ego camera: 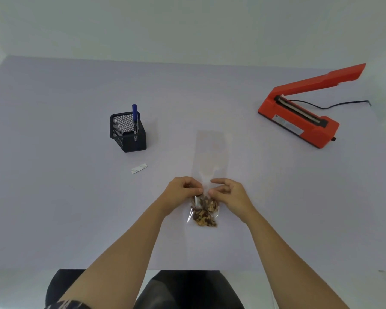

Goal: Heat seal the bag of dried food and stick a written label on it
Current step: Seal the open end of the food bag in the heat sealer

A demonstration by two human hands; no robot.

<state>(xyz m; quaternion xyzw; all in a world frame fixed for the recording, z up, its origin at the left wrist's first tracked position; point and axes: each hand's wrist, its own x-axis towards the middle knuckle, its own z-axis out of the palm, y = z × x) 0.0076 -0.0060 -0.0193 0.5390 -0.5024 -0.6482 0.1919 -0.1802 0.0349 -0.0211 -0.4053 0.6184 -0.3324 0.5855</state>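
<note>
Left of centre: a black mesh holder (128,132) stands on the table (76,197) with a blue marker (135,118) upright in it. The print on the barrel is too small to read. Just in front of the holder lies the blank label (139,168), flat, with no writing on it that can be made out.

Centre: your left hand (183,190) has its fingers curled and pinches the film of the clear bag (210,152) just above the dried food (204,212). Your right hand (228,192) meets it from the other side, thumb and fingers nipping the same neck of film and the index finger reaching forward. The bag lies flat, directly in front of you. Its long axis runs straight away from you, with the food bunched at the near end and the empty, unsealed length stretching beyond your fingers.

Right, far side: the red heat sealer (299,114) sits with its arm raised and the sealing bar exposed. A black cord (334,104) trails off behind it. A plate on its front face carries print, not legible.

Judgement: the sealer lies well apart, ahead and to the right, so your right hand is the nearer one. The bar sits at a slant to the bag's axis, so the bag needs turning before its far, open end can go across it.
</note>
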